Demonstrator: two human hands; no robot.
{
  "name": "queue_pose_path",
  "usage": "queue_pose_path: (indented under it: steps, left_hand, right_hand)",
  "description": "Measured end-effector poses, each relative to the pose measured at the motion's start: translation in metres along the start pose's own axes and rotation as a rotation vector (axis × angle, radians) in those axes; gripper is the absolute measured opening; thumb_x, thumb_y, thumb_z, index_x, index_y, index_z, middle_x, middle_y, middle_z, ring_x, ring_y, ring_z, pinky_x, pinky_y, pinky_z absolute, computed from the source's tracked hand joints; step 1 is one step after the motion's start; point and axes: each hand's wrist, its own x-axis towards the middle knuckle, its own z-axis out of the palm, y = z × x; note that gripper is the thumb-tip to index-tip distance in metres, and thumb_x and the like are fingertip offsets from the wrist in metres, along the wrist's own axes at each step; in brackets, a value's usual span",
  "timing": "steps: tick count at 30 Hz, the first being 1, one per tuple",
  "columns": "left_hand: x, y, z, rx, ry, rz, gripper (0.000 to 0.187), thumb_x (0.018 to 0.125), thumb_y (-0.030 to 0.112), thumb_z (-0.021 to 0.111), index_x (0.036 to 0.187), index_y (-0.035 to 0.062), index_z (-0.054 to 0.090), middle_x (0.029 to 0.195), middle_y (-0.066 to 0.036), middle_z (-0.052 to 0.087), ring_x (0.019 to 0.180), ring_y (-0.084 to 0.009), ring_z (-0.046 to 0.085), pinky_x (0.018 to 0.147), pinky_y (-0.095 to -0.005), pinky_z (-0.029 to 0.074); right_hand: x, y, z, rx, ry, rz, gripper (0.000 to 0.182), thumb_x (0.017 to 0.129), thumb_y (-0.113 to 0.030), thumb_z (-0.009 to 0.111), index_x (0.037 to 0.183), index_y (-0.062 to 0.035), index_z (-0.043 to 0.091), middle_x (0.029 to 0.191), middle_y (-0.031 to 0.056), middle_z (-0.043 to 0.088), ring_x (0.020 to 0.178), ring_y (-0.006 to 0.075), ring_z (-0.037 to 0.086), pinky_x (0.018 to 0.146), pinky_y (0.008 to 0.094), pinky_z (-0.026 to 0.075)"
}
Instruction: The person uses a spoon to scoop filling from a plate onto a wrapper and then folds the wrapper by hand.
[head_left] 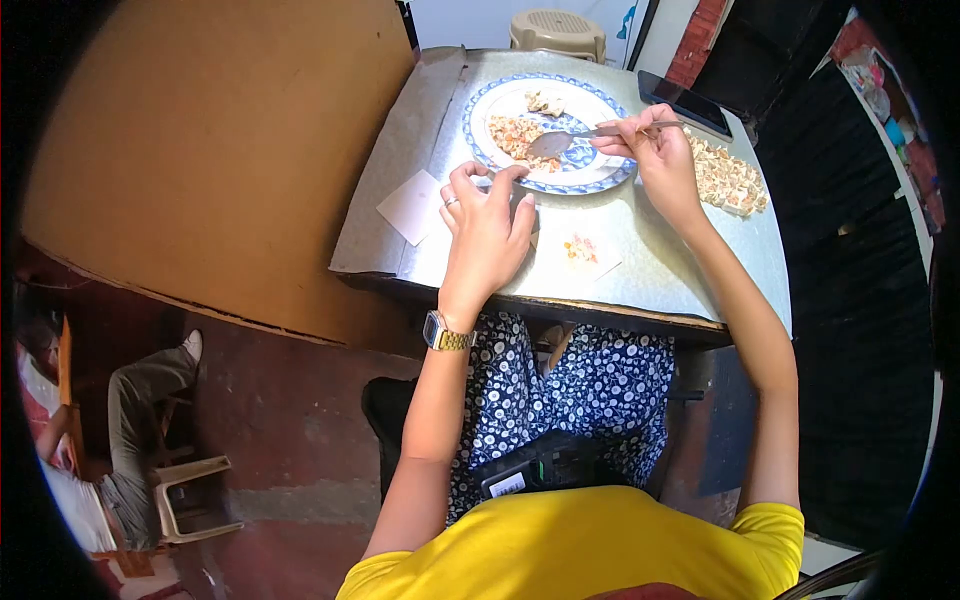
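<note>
My right hand [655, 155] is closed round the handle of a metal spoon [551, 145], its bowl resting over the minced filling [512, 134] on an oval plate [480, 150] with a blue-patterned rim. A small lump of pale food [545, 103] lies at the plate's far side. At the near rim, my left hand [487, 215] has its fingers curved and spread apart, fingertips right at the edge. In front of the plate, a thin white wrapper [603, 266] carries a little filling [580, 249]. Another pale square wrapper [412, 208] lies left of my left hand.
Many small folded dumplings [728, 178] are massed at the table's right, below a dark phone [685, 104]. A beige stool [558, 35] stands beyond the table. A tan board [220, 150] rises at left; a seated person [140, 420] is at lower left.
</note>
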Motion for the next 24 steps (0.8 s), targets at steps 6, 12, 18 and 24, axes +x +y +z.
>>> queue_pose_path:
  steps: [6, 12, 18, 24]
  left_hand:
    - [0.000, -0.001, 0.005, 0.070, 0.023, -0.018, 0.040, 0.094, 0.032, 0.057, 0.132, 0.0218, 0.058, 0.128, -0.023, 0.038, 0.116, -0.0394, 0.038, 0.104, -0.0515, 0.029]
    - [0.001, 0.001, 0.003, 0.021, 0.022, -0.029, 0.035, 0.094, 0.032, 0.058, 0.127, 0.0214, 0.059, 0.129, -0.024, 0.037, 0.116, -0.0401, 0.038, 0.104, -0.0520, 0.028]
    - [0.001, 0.002, 0.001, 0.060, -0.004, -0.015, 0.034, 0.094, 0.033, 0.058, 0.126, 0.0207, 0.057, 0.129, -0.023, 0.036, 0.117, -0.0405, 0.037, 0.104, -0.0523, 0.028]
    - [0.001, -0.001, 0.004, 0.035, 0.024, -0.016, 0.036, 0.094, 0.034, 0.057, 0.128, 0.0215, 0.056, 0.129, -0.023, 0.036, 0.117, -0.0408, 0.038, 0.104, -0.0525, 0.028]
  right_hand:
    - [0.012, -0.006, -0.013, -0.062, -0.058, 0.059, 0.019, 0.103, -0.017, 0.052, 0.099, -0.0035, 0.039, 0.099, 0.0236, 0.067, 0.088, 0.0250, 0.071, 0.076, 0.0289, 0.060]
    - [0.028, 0.004, -0.021, -0.097, -0.093, 0.188, 0.020, 0.103, -0.018, 0.053, 0.097, -0.0066, 0.038, 0.100, 0.0215, 0.066, 0.086, 0.0233, 0.072, 0.074, 0.0265, 0.061]
    - [0.038, -0.005, -0.021, -0.100, -0.105, 0.205, 0.018, 0.103, -0.017, 0.052, 0.097, -0.0061, 0.038, 0.103, 0.0229, 0.066, 0.088, 0.0241, 0.072, 0.076, 0.0275, 0.061]
    - [0.031, -0.017, -0.025, -0.078, -0.139, 0.100, 0.017, 0.103, -0.016, 0.052, 0.098, -0.0064, 0.038, 0.106, 0.0246, 0.066, 0.093, 0.0280, 0.071, 0.083, 0.0318, 0.060]
